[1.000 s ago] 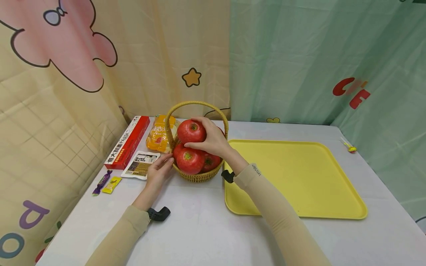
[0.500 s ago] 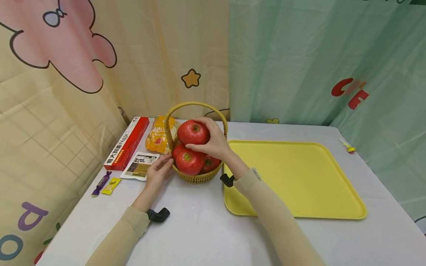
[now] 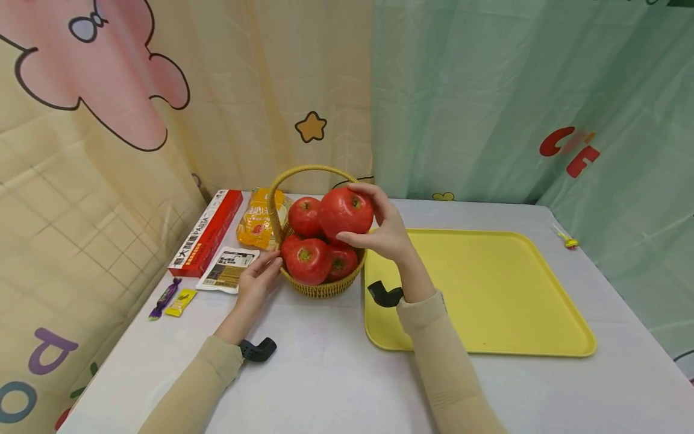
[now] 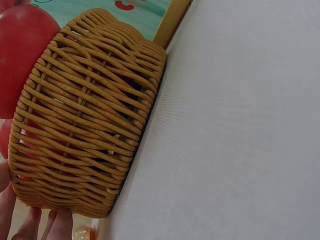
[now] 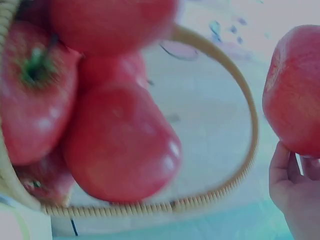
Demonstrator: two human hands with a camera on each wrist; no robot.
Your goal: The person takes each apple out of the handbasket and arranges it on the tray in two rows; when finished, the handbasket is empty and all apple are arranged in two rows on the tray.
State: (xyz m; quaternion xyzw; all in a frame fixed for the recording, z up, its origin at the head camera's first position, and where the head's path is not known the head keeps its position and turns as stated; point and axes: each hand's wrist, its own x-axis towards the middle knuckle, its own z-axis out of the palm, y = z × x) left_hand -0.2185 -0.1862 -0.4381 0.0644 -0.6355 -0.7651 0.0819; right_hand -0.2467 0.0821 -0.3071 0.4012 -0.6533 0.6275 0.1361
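My right hand [image 3: 387, 232] grips a large red apple [image 3: 347, 212] above the right side of a wicker basket [image 3: 323, 291]. The right wrist view shows the held apple [image 5: 295, 92] at its right edge, apart from the others. Several red apples [image 3: 308, 262] are piled in the basket, under its arched handle [image 3: 311, 169]. My left hand [image 3: 257, 278] holds the basket's left side at the rim. Its fingertips [image 4: 61, 225] reach round the wicker wall [image 4: 85, 115] in the left wrist view.
A yellow tray [image 3: 488, 289] lies right of the basket, with a lollipop [image 3: 568, 241] beyond it. Left stand a red pasta box [image 3: 208, 232], an orange packet [image 3: 257, 223], a white pouch [image 3: 229, 269], a purple candy [image 3: 165, 298] and a yellow candy [image 3: 181, 302]. Curtains hang behind.
My right hand has moved right with the apple, now nearer the camera; a smaller apple behind it has come into view. The left hand and basket stay in place.
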